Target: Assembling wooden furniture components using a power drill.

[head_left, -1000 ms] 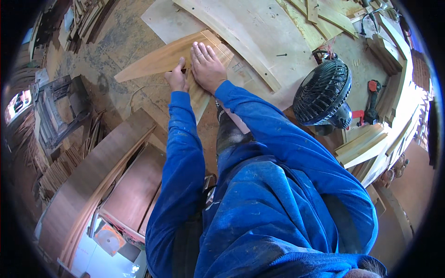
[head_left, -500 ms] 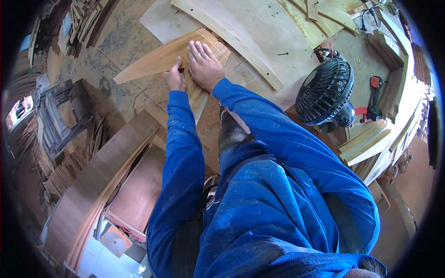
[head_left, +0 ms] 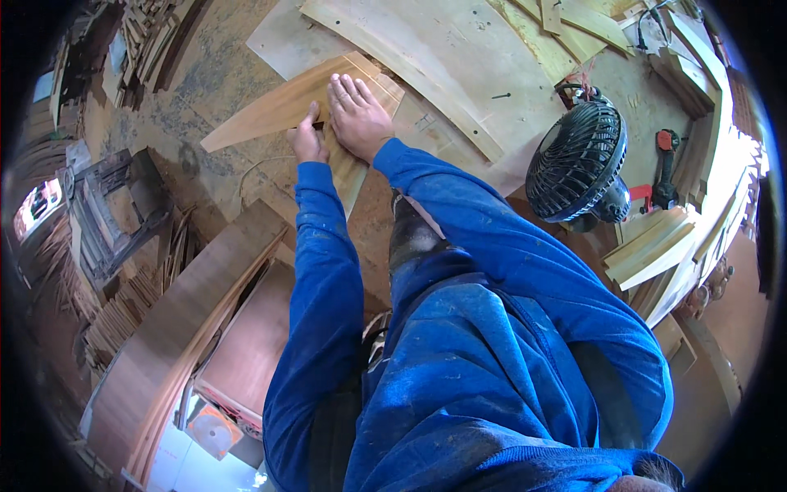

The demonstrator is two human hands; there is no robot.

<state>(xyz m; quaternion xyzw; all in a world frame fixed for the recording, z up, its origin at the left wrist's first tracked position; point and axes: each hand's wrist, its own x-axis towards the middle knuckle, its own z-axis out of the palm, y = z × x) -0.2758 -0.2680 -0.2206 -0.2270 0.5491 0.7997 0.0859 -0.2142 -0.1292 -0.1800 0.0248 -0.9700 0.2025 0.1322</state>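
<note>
An angled wooden piece [head_left: 279, 107], with a long pointed arm to the left and another arm toward me, lies in front of me. My right hand [head_left: 358, 123] rests flat on it, fingers straight and side by side, pointing away. Beside it, at the inner corner of the piece, my left hand [head_left: 308, 143] has its thumb raised and its other fingers curled in. A small dark thing shows by that thumb; the fingers hide what they hold.
Beyond the piece, a long curved wooden strip [head_left: 410, 78] lies on a pale sheet [head_left: 279, 37]. A black fan [head_left: 576, 162] stands to the right, with a cordless drill [head_left: 665, 168] past it. Stacked boards [head_left: 652, 250] line the right; a long brown panel [head_left: 184, 303] is at left.
My right hand has slid very slightly left along with the wooden piece. The left hand keeps its curled pose, and the whole view has shifted a little.
</note>
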